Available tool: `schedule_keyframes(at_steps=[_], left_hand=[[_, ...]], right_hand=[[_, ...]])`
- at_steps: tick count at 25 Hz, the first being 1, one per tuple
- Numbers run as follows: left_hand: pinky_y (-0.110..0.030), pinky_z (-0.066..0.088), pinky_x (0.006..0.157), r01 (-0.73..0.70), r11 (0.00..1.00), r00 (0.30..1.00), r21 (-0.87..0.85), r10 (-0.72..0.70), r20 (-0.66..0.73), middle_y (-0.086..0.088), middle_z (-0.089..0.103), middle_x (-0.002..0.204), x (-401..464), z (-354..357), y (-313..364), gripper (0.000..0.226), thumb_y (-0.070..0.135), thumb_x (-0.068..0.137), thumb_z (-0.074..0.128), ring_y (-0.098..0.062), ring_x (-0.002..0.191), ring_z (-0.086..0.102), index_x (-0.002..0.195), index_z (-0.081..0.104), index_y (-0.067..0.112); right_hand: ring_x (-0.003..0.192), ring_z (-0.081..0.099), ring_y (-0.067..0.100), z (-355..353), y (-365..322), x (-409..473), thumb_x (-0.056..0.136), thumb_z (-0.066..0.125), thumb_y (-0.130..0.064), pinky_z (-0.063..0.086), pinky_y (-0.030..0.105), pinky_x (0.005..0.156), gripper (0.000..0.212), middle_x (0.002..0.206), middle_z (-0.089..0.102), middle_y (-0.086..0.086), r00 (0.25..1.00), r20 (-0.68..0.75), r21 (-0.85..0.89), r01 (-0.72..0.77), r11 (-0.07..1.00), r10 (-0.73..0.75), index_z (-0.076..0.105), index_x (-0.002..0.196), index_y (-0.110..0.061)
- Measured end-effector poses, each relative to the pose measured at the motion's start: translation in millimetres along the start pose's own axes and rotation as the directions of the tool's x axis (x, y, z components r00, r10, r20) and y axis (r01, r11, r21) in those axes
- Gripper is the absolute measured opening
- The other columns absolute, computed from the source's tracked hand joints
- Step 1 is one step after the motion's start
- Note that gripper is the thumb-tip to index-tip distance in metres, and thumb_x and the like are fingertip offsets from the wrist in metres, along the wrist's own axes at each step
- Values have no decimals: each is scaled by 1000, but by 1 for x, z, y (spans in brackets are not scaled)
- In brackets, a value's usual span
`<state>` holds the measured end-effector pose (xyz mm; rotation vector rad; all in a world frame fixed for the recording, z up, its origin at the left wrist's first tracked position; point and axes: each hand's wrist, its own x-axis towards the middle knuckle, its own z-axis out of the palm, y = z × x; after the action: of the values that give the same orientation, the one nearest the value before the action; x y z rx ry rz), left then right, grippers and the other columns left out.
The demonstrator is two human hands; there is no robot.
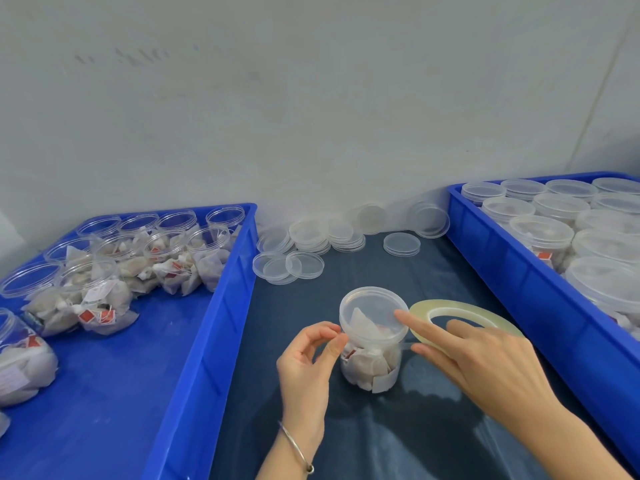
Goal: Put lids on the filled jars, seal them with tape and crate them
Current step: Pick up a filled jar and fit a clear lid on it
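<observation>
A clear jar [372,365] full of white tea bags stands on the dark table, with a clear lid [370,311] on top. My left hand [308,362] pinches the lid's left rim with thumb and forefinger. My right hand [485,362] holds a thin roll of clear tape [464,315], fingers through its hole, and the forefinger tip presses the lid's right edge. A strip of tape runs from the roll to the jar's side below the lid. Loose clear lids [304,249] lie in stacks behind the jar.
A blue crate [214,323] at the left holds several open filled jars [145,258]. A blue crate [512,268] at the right holds several lidded jars [554,223]. A pale wall rises behind. The table [433,438] has a dark shiny cover.
</observation>
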<state>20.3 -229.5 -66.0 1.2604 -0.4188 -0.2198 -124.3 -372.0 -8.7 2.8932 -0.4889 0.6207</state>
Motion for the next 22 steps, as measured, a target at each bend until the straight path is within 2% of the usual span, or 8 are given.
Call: schedule_keyframes(at_steps=[4,7,8,11,13,16,19,22], left_hand=[[-14,50,73,-67,997,997,40,65,49,-5,68,98,11,2,-3,19,-8,78,69,-9,91,66,83,64,10],[-19,52,81,-30,998,987,-55,38,159,4,65,117,22,-5,-6,43,-3,77,70,-11,104,66,114,55,13],[-20,51,85,-38,999,972,-23,42,232,7,64,121,26,-7,-5,45,3,76,69,-11,108,65,118,58,14],[-25,51,93,-27,998,928,64,1,374,7,68,119,38,-9,-2,35,6,78,66,-12,112,63,111,68,17],[-25,51,92,-21,996,919,83,-13,394,10,69,116,42,-10,0,36,-4,82,63,-13,114,61,113,67,15],[-30,49,97,-39,997,921,72,8,390,7,65,123,41,-13,-1,35,-5,87,60,-17,122,56,112,70,17],[-29,42,104,-158,975,864,158,59,499,5,49,139,28,-3,-3,42,20,73,76,-10,132,43,112,63,29],[-20,42,95,-272,918,889,289,125,440,10,48,126,14,21,-11,63,35,53,85,-1,121,46,104,49,37]], right_hand=[[31,37,16,-4,-1,2,92,31,-52,17,21,35,47,46,39,-3,1000,27,40,-6,999,5,63,123,-39],[35,42,16,0,1,2,93,22,-55,25,24,31,50,50,47,-6,998,68,64,-21,998,17,56,128,-44],[41,48,14,1,3,2,93,14,-59,32,26,34,52,58,54,-7,996,92,70,-29,997,22,45,133,-52],[81,59,9,14,9,-3,80,-23,-66,42,22,55,48,108,59,-16,992,114,5,56,998,-56,-19,128,-71],[92,58,8,16,8,-2,76,-27,-64,45,21,60,45,119,55,-18,975,217,5,37,999,-37,-33,120,-70],[97,57,6,19,9,-2,76,-26,-64,48,20,63,44,121,54,-18,965,260,-10,41,999,-37,-35,120,-69],[101,57,4,21,11,-2,77,-27,-66,46,19,61,46,122,54,-20,971,238,-2,33,999,-31,-31,122,-70],[78,56,-4,16,10,-3,78,-9,-71,31,16,48,47,100,55,-36,975,221,125,-40,991,12,-20,124,-75]])
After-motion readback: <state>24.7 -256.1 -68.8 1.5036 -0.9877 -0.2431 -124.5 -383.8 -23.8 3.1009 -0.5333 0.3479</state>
